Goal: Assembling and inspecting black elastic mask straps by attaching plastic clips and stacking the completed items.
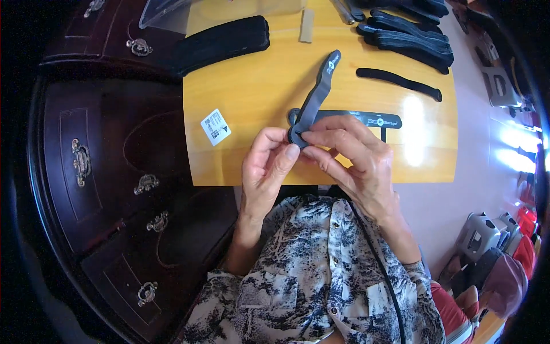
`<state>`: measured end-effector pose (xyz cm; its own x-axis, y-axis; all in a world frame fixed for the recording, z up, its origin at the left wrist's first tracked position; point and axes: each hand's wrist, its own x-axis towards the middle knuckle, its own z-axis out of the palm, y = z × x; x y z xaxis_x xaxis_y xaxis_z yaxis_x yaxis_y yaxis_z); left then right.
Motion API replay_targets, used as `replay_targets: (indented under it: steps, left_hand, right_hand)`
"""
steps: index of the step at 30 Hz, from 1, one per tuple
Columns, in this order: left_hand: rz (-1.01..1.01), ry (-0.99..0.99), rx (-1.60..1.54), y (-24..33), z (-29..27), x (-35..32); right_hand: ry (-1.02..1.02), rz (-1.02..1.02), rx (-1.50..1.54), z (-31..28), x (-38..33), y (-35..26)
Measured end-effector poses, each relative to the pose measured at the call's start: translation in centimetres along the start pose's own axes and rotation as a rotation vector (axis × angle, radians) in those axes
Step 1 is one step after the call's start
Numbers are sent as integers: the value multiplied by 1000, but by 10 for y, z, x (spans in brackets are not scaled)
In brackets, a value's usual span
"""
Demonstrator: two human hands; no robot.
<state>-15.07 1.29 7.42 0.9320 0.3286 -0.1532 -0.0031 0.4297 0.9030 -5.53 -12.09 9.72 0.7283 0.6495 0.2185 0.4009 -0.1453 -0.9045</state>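
A dark grey hook-and-loop storage strap (317, 94) is held up over the table's near edge, its free end pointing away from me. My left hand (264, 166) pinches the strap's rounded near end between thumb and fingers. From the other side, my right hand (358, 153) has its thumb and fingers closed on that same end, where the strap seems folded or looped. Behind the hands, a second dark strap (382, 119) with pale lettering lies flat, partly hidden by my right hand. A white printed label (215, 127) lies to the left.
The yellow wooden table (223, 166) carries a black strap bundle (226, 45) at far left, a beige strip (306, 26) and a clear plastic box (166, 12). Stacked dark straps (409, 43) and one loose black strap (398, 82) lie far right. Dark wooden drawers (109, 132) stand left.
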Motion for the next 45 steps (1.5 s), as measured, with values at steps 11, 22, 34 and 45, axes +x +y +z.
replay_targets:
  steps: [11,22,34,45]
  left_hand:
    - [118,-47,61,-13,-11,-1]
    - [182,-55,359,-7,-5,6]
    - [211,-99,469,-8,-7,7]
    - [65,-90,68,-2,-6,6]
  right_hand:
    - [-103,103,-13,-8,-5,-9]
    - [-127,99,-36,-15,-8,-4]
    - [-162,-25,-108,-15,-4,1]
    - [-140,-1,63,1,12,7]
